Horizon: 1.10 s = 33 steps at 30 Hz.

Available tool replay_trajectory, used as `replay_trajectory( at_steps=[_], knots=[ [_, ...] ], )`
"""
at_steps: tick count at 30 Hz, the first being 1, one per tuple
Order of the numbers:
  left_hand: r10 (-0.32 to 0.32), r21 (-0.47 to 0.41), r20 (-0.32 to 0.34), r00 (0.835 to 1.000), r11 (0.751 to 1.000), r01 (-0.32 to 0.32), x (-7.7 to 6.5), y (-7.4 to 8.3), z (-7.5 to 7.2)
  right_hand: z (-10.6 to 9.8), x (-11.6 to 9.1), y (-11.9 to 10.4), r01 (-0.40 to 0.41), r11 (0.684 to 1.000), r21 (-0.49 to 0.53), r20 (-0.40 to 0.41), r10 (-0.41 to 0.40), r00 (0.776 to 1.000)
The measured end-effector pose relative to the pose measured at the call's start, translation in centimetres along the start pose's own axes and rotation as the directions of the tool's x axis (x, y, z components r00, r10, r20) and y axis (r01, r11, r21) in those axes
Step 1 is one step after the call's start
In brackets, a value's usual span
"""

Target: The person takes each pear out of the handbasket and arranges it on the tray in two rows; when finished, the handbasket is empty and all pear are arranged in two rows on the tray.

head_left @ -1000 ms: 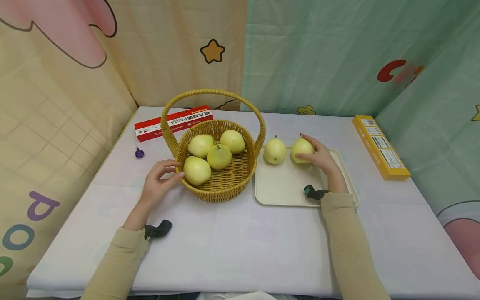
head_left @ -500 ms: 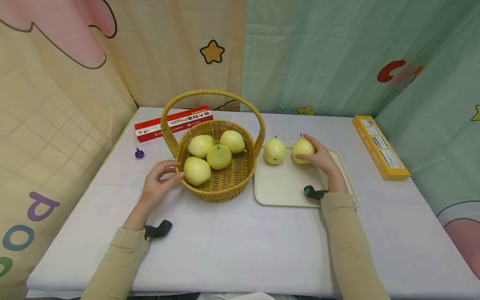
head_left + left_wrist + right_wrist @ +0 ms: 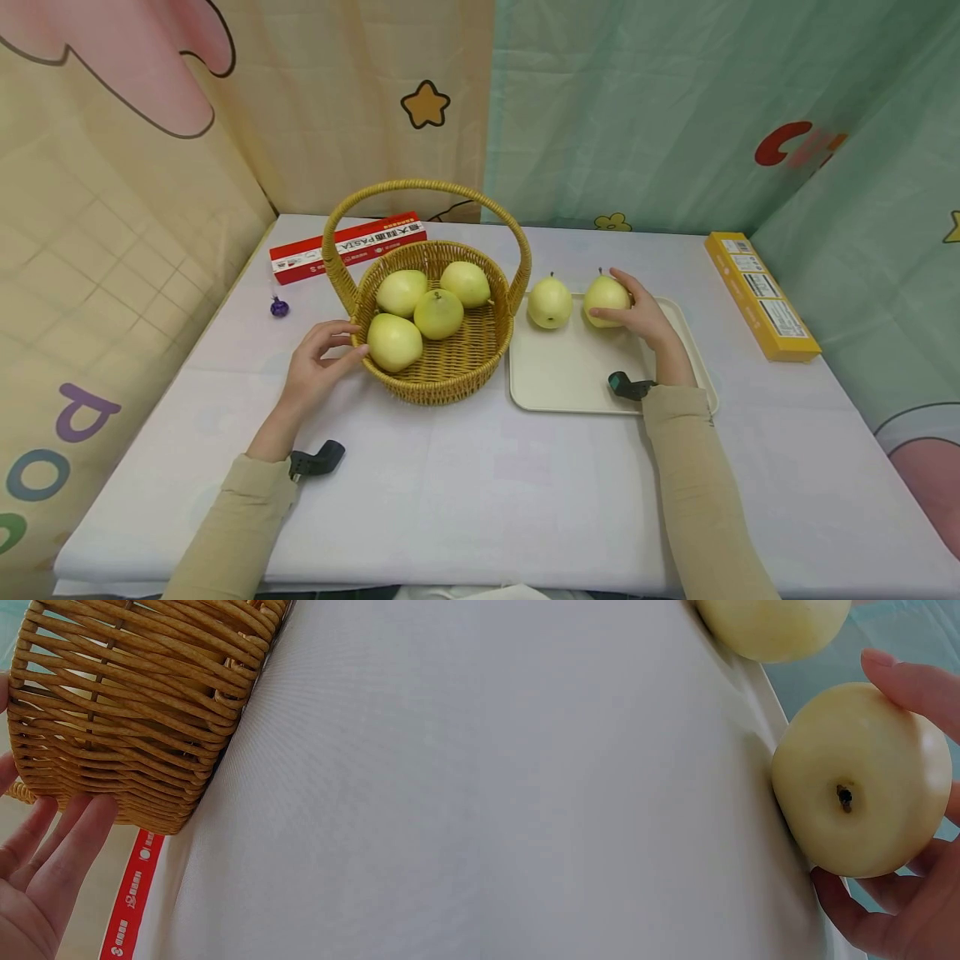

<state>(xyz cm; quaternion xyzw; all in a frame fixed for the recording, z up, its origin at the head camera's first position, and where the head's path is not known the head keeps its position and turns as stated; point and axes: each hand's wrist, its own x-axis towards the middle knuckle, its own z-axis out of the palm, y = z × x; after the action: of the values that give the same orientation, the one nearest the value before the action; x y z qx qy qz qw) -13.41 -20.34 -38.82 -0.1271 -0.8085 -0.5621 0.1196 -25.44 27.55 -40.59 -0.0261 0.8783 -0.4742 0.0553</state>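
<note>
A yellow wicker basket (image 3: 438, 390) with a tall hooped handle holds several pale green-yellow pears (image 3: 394, 342). My left hand (image 3: 318, 358) is at its left side, the thumb over the rim and fingertips against the woven wall (image 3: 127, 742). My right hand (image 3: 643, 315) grips a pear (image 3: 604, 300) at the back of a cream tray (image 3: 577, 367). Thumb and fingers lie round that pear in the right wrist view, where its dark, hollowed end (image 3: 845, 796) faces the camera. Another pear (image 3: 549, 302) stands just left of it, on the tray's back-left part.
Behind the basket lies a red and white pasta box (image 3: 300, 257), and a small purple object (image 3: 279, 307) lies left of it. A yellow box (image 3: 761, 296) is at the far right of the white-covered table (image 3: 465, 500). Printed curtains (image 3: 615, 108) surround the table's back and sides.
</note>
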Motion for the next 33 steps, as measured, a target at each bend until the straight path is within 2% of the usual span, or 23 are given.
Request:
replay_trajectory(
  at_steps=[10,21,28,31,33],
  knots=[
    [0.002,0.003,0.002,1.0,1.0,-0.002,0.0,0.1,0.0,-0.1,-0.1,0.0,0.006,1.0,0.001,0.003,-0.006,1.0],
    [0.002,-0.002,0.001,1.0,1.0,-0.002,0.0,0.1,0.0,-0.7,-0.7,-1.0,0.005,1.0,-0.007,-0.01,-0.005,1.0],
    [0.004,-0.017,0.002,1.0,1.0,-0.004,-0.1,0.0,0.0,-1.8,-1.9,-3.2,0.022,1.0,0.002,-0.095,-0.021,0.995],
    [0.004,-0.012,0.0,1.0,1.0,-0.004,-0.1,0.1,0.0,-2.1,-2.7,-5.1,0.051,0.997,0.061,-0.18,-0.039,0.983],
    [0.005,-0.01,0.0,1.0,1.0,-0.005,0.0,0.1,0.0,-2.3,-3.5,-6.5,0.103,0.986,0.135,-0.234,-0.069,0.97]
  ],
)
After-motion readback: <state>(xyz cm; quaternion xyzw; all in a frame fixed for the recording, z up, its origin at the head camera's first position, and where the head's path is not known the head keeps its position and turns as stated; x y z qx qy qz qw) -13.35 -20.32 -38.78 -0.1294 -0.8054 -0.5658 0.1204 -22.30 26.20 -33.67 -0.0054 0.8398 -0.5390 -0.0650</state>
